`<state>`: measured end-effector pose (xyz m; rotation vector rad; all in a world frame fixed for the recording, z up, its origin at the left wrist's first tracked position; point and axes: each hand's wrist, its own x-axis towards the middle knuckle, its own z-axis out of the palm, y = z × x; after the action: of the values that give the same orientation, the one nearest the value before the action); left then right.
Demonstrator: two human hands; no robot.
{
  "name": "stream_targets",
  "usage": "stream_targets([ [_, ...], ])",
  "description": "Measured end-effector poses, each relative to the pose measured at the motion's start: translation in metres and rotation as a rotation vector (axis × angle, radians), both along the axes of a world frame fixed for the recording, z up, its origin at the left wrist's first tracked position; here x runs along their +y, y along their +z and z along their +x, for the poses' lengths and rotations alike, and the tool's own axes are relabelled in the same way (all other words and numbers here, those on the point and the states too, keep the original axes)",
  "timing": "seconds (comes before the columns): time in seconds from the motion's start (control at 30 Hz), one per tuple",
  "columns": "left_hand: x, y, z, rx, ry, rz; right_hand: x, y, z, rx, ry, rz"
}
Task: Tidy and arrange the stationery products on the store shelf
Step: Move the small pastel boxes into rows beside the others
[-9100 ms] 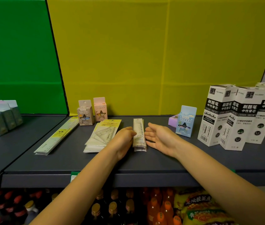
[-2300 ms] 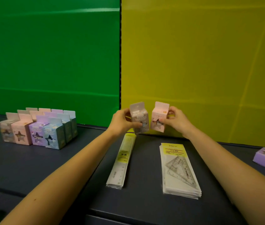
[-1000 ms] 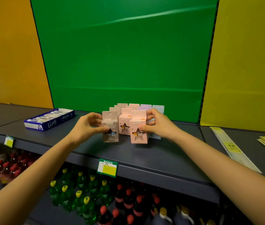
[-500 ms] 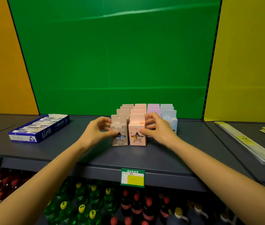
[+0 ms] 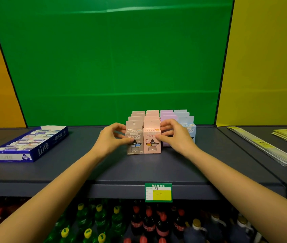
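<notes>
Two small boxes stand side by side at the front of the block of boxes, toward the back edge of the shelf (image 5: 139,174): our left hand (image 5: 110,139) is curled around the brown box (image 5: 134,140), our right hand (image 5: 175,136) around the pink box (image 5: 152,140), fingers closed on each. We judge this the setting-down step; next we should square both flush with their rows, then let go.
</notes>
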<state>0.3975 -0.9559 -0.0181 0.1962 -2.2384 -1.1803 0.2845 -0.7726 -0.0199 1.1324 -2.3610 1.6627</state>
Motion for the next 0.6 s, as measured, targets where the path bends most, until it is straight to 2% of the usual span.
stream_targets([
  [0.3,-0.004,-0.001,-0.003,-0.010,0.054,-0.064,-0.004,-0.002,0.003,0.049,-0.073,0.010],
  [0.47,-0.003,-0.002,0.007,-0.025,0.113,-0.207,0.005,0.002,0.009,0.077,-0.123,0.042],
  [0.6,0.002,0.000,0.025,0.077,0.152,-0.357,0.031,0.008,0.013,0.201,-0.190,0.129],
])
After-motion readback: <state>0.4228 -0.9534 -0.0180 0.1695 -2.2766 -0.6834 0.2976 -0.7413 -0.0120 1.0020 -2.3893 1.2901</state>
